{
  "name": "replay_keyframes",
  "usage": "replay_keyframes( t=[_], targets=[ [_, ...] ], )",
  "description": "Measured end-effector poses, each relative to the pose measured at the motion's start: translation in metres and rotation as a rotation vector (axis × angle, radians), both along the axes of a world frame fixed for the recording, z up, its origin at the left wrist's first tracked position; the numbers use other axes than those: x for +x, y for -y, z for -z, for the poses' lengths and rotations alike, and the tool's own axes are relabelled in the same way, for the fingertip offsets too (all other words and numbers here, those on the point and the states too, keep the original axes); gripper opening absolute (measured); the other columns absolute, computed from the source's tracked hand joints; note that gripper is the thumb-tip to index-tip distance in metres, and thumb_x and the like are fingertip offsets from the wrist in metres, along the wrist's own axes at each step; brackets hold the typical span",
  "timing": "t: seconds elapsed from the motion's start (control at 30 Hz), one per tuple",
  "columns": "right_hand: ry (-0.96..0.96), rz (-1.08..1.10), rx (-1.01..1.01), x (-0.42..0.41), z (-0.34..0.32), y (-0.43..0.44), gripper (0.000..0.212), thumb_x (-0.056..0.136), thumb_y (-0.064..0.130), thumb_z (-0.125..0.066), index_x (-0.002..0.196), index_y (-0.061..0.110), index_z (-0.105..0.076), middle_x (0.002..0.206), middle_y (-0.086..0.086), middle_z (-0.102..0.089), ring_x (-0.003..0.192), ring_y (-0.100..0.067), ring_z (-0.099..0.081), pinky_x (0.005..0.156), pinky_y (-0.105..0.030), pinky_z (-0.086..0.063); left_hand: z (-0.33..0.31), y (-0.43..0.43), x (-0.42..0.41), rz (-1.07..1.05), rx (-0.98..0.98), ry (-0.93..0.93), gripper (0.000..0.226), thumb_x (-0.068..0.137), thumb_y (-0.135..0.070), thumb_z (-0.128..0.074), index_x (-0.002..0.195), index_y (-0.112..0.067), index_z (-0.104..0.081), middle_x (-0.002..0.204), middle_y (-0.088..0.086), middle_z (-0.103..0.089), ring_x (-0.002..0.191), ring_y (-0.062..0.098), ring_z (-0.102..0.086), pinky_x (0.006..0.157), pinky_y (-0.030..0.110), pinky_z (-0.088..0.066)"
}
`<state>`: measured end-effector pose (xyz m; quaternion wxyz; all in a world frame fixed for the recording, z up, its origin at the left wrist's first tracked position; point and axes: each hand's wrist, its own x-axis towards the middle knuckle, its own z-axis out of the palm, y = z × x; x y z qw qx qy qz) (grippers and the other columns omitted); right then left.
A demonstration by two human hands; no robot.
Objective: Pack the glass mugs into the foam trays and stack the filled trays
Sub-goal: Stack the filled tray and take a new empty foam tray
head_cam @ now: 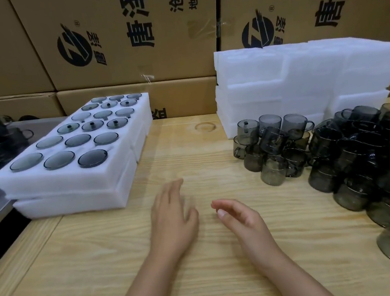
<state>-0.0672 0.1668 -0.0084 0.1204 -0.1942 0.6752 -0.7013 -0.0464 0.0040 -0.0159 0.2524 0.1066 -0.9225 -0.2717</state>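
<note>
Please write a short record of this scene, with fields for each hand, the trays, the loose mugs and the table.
left hand: open, holds nothing, over the table
right hand: fingers loosely curled, holds nothing
filled tray: left side, every visible pocket holds glass, lies on a lower tray
foam stack: back right, against the cardboard boxes
loose mugs: piled on the right, in front of the foam stack
table: pale wood

Both hands empty – left hand (173, 219) flat, fingers straight; right hand (239, 218) fingers loosely curled, relaxed.
</note>
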Motion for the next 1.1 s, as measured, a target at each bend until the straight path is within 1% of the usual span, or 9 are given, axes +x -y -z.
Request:
replay_keyframes(
  t=[0.17,0.3,0.4,0.5,0.57,0.67,0.8,0.97,1.1],
  targets=[
    [-0.289,0.124,0.156,-0.021,-0.024,0.009,0.029,0.091,0.007,-0.057,0.102,0.033,-0.062,0.109,0.016,-0.061,0.101,0.006,-0.055,0.084,-0.011,-0.043,0.007,0.004,-0.011,-0.117,-0.29,0.231,0.058,0.091,-0.05,-0.027,0.144,-0.025,-0.032,0.153,-0.001,-0.028,0.141,0.015,-0.023,0.114,0.031,-0.012],
    [-0.554,0.294,0.313,-0.103,-0.085,0.032,0.033,0.091,0.011,-0.054,0.123,0.019,-0.055,0.119,0.006,-0.051,0.104,-0.01,-0.053,0.09,-0.027,-0.044,0.003,0.003,-0.01,-0.092,-0.256,0.275,0.085,0.069,-0.056,-0.002,0.139,-0.027,-0.04,0.149,-0.001,-0.034,0.138,0.018,-0.029,0.112,0.033,-0.016],
    [-0.684,0.407,0.482,-0.181,-0.139,0.042,0.048,0.092,0.016,-0.049,0.139,0.012,-0.038,0.14,-0.002,-0.038,0.124,-0.017,-0.043,0.103,-0.031,-0.036,0.002,0.004,-0.012,-0.094,-0.286,0.341,0.09,0.063,-0.057,0.007,0.143,-0.034,-0.028,0.153,-0.007,-0.023,0.141,0.012,-0.019,0.114,0.03,-0.01],
    [-0.735,0.523,0.689,-0.243,-0.175,0.042,0.06,0.092,0.02,-0.05,0.146,0.012,-0.025,0.154,-0.003,-0.021,0.133,-0.025,-0.034,0.104,-0.035,-0.033,-0.005,0.001,-0.012,-0.103,-0.249,0.367,0.086,0.066,-0.056,-0.007,0.136,-0.026,-0.046,0.147,0.002,-0.039,0.137,0.02,-0.035,0.113,0.039,-0.023],
    [-0.704,0.509,0.86,-0.269,-0.182,0.04,0.063,0.093,0.024,-0.049,0.148,0.016,-0.021,0.156,0.0,-0.017,0.135,-0.03,-0.031,0.103,-0.041,-0.035,-0.009,0.0,-0.012,-0.076,-0.212,0.335,0.067,0.069,-0.048,-0.029,0.11,-0.014,-0.069,0.121,0.013,-0.064,0.111,0.031,-0.062,0.094,0.05,-0.046],
    [-0.685,0.463,1.028,-0.285,-0.181,0.042,0.057,0.093,0.029,-0.052,0.143,0.015,-0.029,0.148,-0.005,-0.03,0.125,-0.034,-0.039,0.095,-0.043,-0.04,-0.012,-0.001,-0.01,-0.078,-0.25,0.339,0.055,0.066,-0.042,-0.038,0.091,-0.01,-0.075,0.1,0.016,-0.071,0.089,0.033,-0.07,0.073,0.054,-0.054],
    [-0.767,0.601,0.953,-0.284,-0.181,0.046,0.038,0.093,0.019,-0.054,0.127,0.006,-0.042,0.129,-0.012,-0.04,0.103,-0.035,-0.053,0.085,-0.042,-0.046,-0.01,-0.002,-0.011,-0.097,-0.273,0.336,0.054,0.065,-0.042,-0.039,0.09,-0.01,-0.075,0.099,0.015,-0.071,0.088,0.032,-0.071,0.073,0.054,-0.054],
    [-0.812,0.614,0.707,-0.255,-0.185,0.029,0.035,0.091,0.023,-0.056,0.12,0.007,-0.046,0.125,-0.009,-0.041,0.099,-0.026,-0.051,0.076,-0.03,-0.038,-0.004,0.001,-0.011,-0.081,-0.23,0.253,0.057,0.068,-0.044,-0.038,0.1,-0.011,-0.072,0.108,0.013,-0.068,0.1,0.033,-0.067,0.085,0.051,-0.05],
    [-0.852,0.63,0.424,-0.191,-0.183,0.012,0.044,0.085,0.042,-0.064,0.109,0.008,-0.049,0.108,0.0,-0.041,0.086,-0.012,-0.046,0.073,-0.018,-0.035,0.003,0.003,-0.009,-0.085,-0.222,0.307,0.065,0.08,-0.054,-0.024,0.134,-0.026,-0.047,0.143,-0.001,-0.04,0.135,0.018,-0.034,0.112,0.036,-0.019]
  ],
)
